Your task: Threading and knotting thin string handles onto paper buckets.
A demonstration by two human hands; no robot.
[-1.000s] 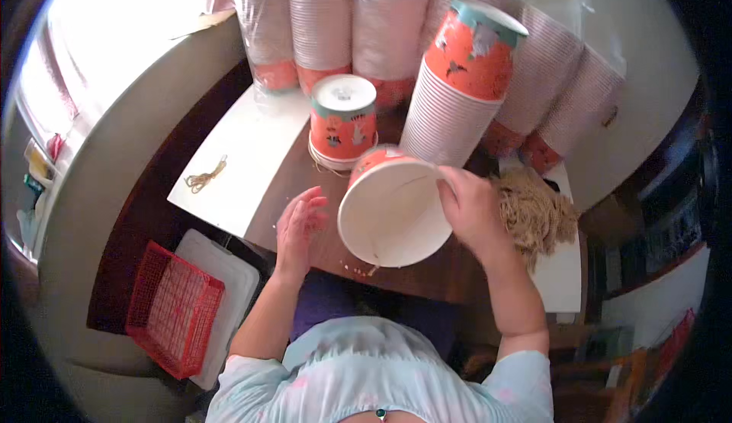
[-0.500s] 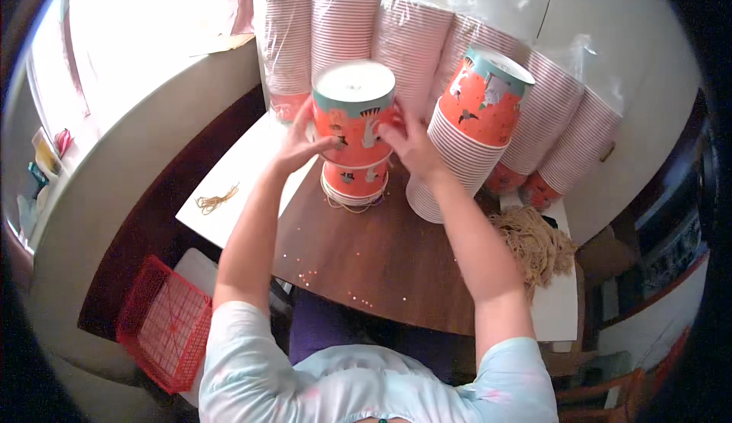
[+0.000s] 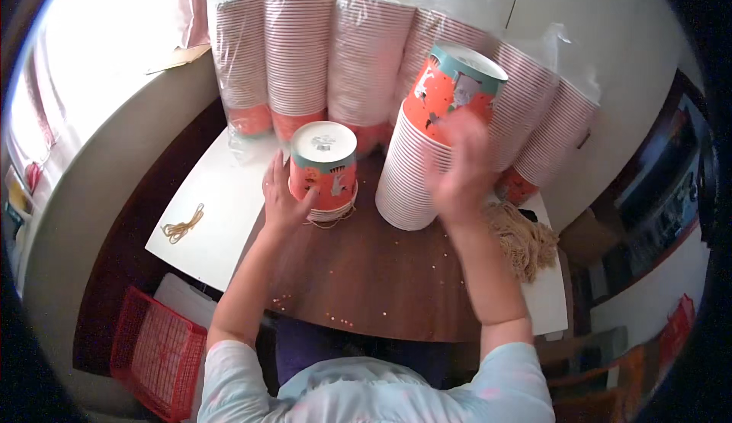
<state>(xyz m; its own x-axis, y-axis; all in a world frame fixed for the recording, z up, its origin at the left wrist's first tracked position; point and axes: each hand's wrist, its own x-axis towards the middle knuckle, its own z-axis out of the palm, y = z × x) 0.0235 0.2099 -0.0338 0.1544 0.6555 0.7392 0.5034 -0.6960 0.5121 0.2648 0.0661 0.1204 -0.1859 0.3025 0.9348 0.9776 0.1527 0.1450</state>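
Note:
A short stack of orange-and-teal paper buckets [image 3: 335, 183] stands upside down on the brown table, white base up. My left hand [image 3: 286, 205] curves round its left side, thumb on the front and fingers along the side. Thin tan string loops lie round the stack's foot. A tall stack of the same buckets [image 3: 412, 171], also upside down, rises to the right; below its printed top bucket only white rims show. In front of its right side is my right hand [image 3: 461, 167], blurred, thumb and fingers apart, holding nothing visible; whether it touches the stack I cannot tell.
Several plastic-wrapped bucket stacks [image 3: 297, 57] line the wall behind. A tan string bundle [image 3: 522, 244] lies at the right, a small string hank [image 3: 183, 225] on the white surface at left. Small beads dot the table's front. A red plastic basket [image 3: 160, 354] sits lower left.
The bucket held between both hands has come down over the short stack. My right hand has let go and moved right to the tall stack; my left stays on the bucket. The view has shifted.

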